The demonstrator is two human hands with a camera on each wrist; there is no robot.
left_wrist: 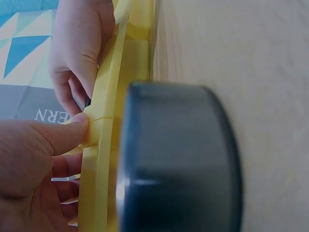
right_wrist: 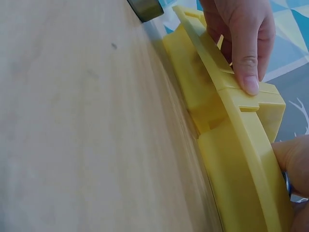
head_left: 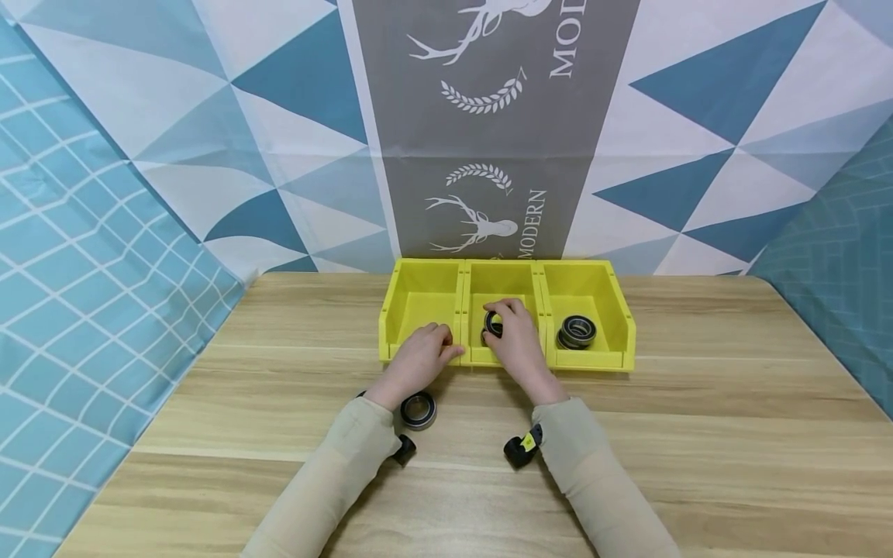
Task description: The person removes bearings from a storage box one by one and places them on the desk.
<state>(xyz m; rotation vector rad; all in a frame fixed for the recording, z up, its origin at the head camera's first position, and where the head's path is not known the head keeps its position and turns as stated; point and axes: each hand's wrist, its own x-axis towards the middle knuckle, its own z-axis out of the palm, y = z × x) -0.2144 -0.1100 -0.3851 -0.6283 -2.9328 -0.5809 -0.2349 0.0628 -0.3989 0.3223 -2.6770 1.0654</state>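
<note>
A bearing (head_left: 491, 320), a dark ring, stands tilted in the middle yellow bin (head_left: 501, 271), pinched by the fingers of my right hand (head_left: 516, 341). Another dark ring shows below it, partly covered by that hand. My left hand (head_left: 420, 358) grips the front of the left yellow bin (head_left: 427, 271) near the divider, its thumb over the rim and its fingers inside. In the right wrist view the left thumb presses on the yellow rim (right_wrist: 227, 87). Only a sliver of the bearing shows beside my right hand (right_wrist: 297, 164) there.
Bearings (head_left: 577, 329) lie stacked in the right yellow bin (head_left: 600, 302). On the wooden table (head_left: 698, 434), a bearing (head_left: 418, 411) lies beside the left sleeve, with another dark piece mostly hidden behind that wrist. A bearing (left_wrist: 178, 159) looms large in the left wrist view.
</note>
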